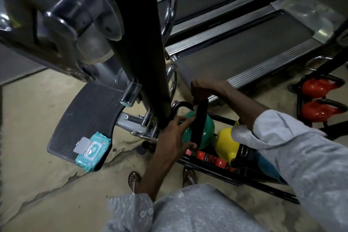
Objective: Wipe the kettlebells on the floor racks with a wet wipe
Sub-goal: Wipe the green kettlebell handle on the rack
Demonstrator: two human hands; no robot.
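Right hand grips the handle of the green kettlebell; left hand lies open against it. A slipped grip could drop it onto a foot.

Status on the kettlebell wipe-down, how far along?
Done: only the wipe pack lies open; nothing shows any bell wiped. In hand: the right hand grips the green kettlebell by its handle, the left hand rests on its body, no wipe visible. Left, seemingly: the yellow kettlebell, blue kettlebell and two red kettlebells.

no legible text, wipes pack print blurred
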